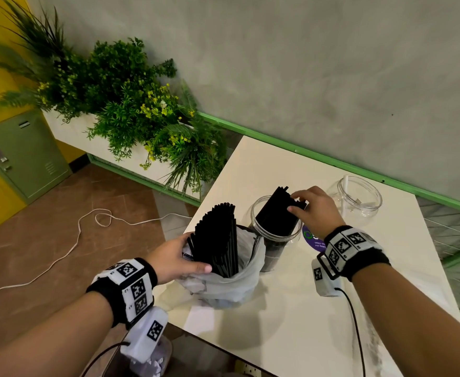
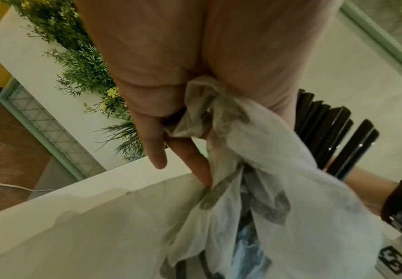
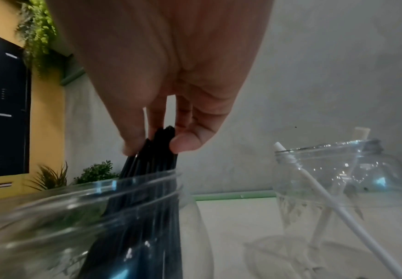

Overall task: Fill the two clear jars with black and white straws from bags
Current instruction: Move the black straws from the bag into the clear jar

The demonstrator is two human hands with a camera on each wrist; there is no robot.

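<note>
Left hand [image 1: 178, 257] gripping one bag [image 1: 231, 284], right hand [image 1: 314, 206] pinching black straws [image 1: 276, 210], two jars [image 1: 273, 235].

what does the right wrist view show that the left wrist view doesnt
Only the right wrist view shows the right hand pinching the tops of black straws standing in the near clear jar, and the far jar holding white straws.

Only the left wrist view shows the left hand gripping the bunched plastic bag.

Both show black straws, the white table and green plants.
</note>
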